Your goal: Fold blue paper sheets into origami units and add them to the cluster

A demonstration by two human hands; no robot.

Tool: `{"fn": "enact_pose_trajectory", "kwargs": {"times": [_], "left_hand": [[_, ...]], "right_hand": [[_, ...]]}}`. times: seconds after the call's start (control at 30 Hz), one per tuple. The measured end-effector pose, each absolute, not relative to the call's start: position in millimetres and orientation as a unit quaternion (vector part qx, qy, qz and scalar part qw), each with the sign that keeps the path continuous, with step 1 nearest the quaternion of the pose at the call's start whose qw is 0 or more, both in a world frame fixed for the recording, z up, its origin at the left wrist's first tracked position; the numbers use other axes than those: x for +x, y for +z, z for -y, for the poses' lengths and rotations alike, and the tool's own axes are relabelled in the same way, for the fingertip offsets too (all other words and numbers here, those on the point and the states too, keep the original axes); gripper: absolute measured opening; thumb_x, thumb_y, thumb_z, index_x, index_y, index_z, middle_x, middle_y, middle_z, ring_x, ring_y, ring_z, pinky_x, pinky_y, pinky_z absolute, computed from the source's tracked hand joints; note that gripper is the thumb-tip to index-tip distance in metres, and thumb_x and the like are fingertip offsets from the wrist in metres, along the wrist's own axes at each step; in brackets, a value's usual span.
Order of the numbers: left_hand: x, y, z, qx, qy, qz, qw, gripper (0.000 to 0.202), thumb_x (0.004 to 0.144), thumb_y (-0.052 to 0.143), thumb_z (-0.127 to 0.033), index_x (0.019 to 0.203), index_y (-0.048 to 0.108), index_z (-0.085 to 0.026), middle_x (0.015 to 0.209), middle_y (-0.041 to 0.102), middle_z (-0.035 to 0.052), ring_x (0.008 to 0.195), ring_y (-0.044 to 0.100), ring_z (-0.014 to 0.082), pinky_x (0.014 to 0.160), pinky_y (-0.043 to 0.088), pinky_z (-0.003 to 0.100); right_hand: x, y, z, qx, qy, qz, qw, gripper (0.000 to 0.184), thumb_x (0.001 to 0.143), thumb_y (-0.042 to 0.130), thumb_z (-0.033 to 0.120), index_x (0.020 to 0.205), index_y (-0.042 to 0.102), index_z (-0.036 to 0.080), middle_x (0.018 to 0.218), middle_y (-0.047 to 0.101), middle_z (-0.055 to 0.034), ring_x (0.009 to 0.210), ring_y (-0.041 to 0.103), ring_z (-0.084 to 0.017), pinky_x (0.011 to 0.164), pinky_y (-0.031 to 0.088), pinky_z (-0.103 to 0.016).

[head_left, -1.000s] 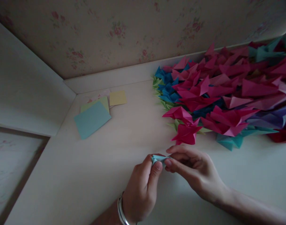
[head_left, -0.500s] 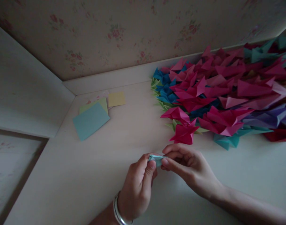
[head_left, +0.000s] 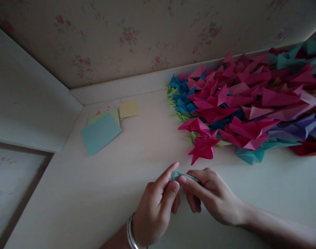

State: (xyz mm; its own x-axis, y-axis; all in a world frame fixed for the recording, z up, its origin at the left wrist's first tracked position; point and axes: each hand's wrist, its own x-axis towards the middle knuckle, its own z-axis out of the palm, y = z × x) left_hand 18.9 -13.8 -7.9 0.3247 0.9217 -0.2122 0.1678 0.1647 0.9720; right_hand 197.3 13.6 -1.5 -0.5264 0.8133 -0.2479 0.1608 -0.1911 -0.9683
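Observation:
A small folded piece of light-blue paper (head_left: 176,175) is between my two hands, above the white tabletop. My right hand (head_left: 212,195) pinches it, thumb on the near face and the other fingers behind. At the paper's left end is my left hand (head_left: 156,204), its index finger stretched along the edge and its thumb just below; the fingers behind are partly hidden. Beyond my hands lies a pink folded paper piece (head_left: 203,148), at the near left corner of a large pile of folded paper pieces (head_left: 241,100) in pink, blue, green and purple.
A light-blue paper sheet (head_left: 101,134) overlaps a green sheet (head_left: 113,116) at the left, with a small yellow sheet (head_left: 129,109) beside them. A white panel (head_left: 30,93) rises on the left. Flowered wallpaper (head_left: 137,41) backs the white table (head_left: 95,193).
My right hand has shifted its pinch further over the folded paper, which now tilts down to the right. My left index finger has straightened and lifted.

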Motion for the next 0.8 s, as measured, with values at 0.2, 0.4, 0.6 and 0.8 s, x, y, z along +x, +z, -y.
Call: {"fn": "enact_pose_trajectory", "kwargs": {"times": [0.2, 0.4, 0.6, 0.8], "left_hand": [[17.9, -7.4, 15.6, 0.550, 0.331, -0.492, 0.588, 0.055, 0.104, 0.038, -0.047, 0.152, 0.036, -0.019, 0.055, 0.037, -0.0086, 0.048, 0.034, 0.0096, 0.044, 0.028, 0.020], [18.6, -8.7, 18.8, 0.545, 0.335, -0.501, 0.583, 0.050, 0.104, 0.037, -0.045, 0.149, 0.041, -0.025, 0.064, 0.046, -0.0044, 0.054, 0.040, 0.0109, 0.048, 0.033, 0.021], [17.6, -7.6, 18.4, 0.513, 0.319, -0.490, 0.628, 0.050, 0.102, 0.040, -0.049, 0.144, 0.050, -0.022, 0.068, 0.050, -0.0019, 0.059, 0.044, 0.0122, 0.054, 0.037, 0.023], [21.7, -9.2, 14.5, 0.444, 0.341, -0.511, 0.652, 0.041, 0.101, 0.043, -0.051, 0.113, 0.065, -0.019, 0.065, 0.051, -0.0030, 0.056, 0.042, 0.0094, 0.048, 0.032, 0.020]], "right_hand": [[196.3, -0.1, -9.6, -0.451, 0.581, 0.610, 0.294, 0.057, 0.101, 0.041, 0.052, 0.056, 0.053, 0.019, 0.045, 0.058, -0.0012, 0.041, 0.053, -0.011, 0.046, 0.041, -0.022], [195.3, -1.4, -12.7, -0.427, 0.651, 0.562, 0.279, 0.051, 0.094, 0.053, 0.057, 0.061, 0.054, 0.019, 0.050, 0.059, -0.0015, 0.047, 0.053, -0.012, 0.048, 0.041, -0.023], [194.0, -3.9, -14.4, -0.388, 0.719, 0.529, 0.229, 0.050, 0.097, 0.049, 0.055, 0.070, 0.060, 0.015, 0.049, 0.054, 0.0012, 0.043, 0.047, -0.009, 0.043, 0.036, -0.020], [193.8, -0.1, -12.3, -0.403, 0.683, 0.564, 0.228, 0.036, 0.097, 0.050, 0.037, 0.075, 0.066, 0.015, 0.044, 0.051, 0.0046, 0.038, 0.045, -0.007, 0.041, 0.037, -0.016]]}}
